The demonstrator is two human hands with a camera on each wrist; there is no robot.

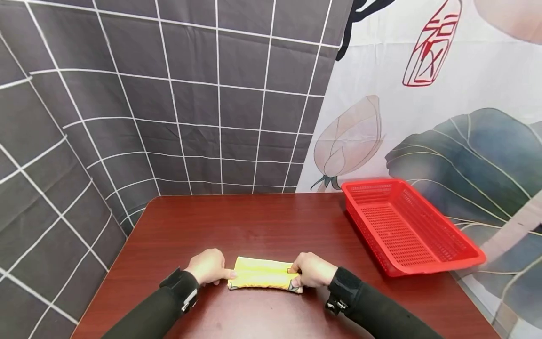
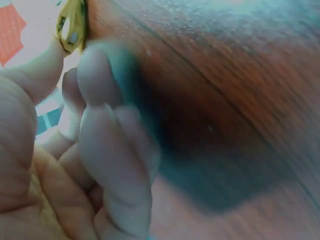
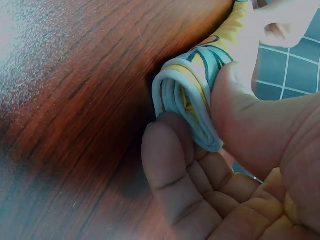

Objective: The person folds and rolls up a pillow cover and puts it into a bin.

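A folded yellow cloth [image 1: 264, 278] lies on the dark red-brown counter [image 1: 254, 226], near its front edge and about midway across. Its long axis runs side to side, one short end toward each hand.

The left hand [image 1: 207, 266] has its grip on the left end: the thumb points along the cloth and meets the end, with the other fingers curled behind. In the left wrist view the yellow edge [image 2: 71, 25] sits pinched at the tip of the thumb, though that view is blurred. The right hand [image 1: 312, 270] has its grip clamped on the right end. The right wrist view shows this plainly: the thumb presses on top of the stacked layers [image 3: 192, 100] and the fingers [image 3: 170, 170] come under them, so the folded edges, pale with a teal and yellow print, are squeezed between. The cloth stretches away from this grip toward the other hand, flat on the wood.

Beyond both grips, away from the person, the counter is bare wood up to the back edge, where a grey tiled backdrop [image 1: 190, 103] stands. To the outside of the right grip and farther back a red plastic basket [image 1: 461, 245] rests at an angle, well apart from the cloth, its outer corner at the counter's right edge. To the outside of the left grip the bare wood runs to the left edge.
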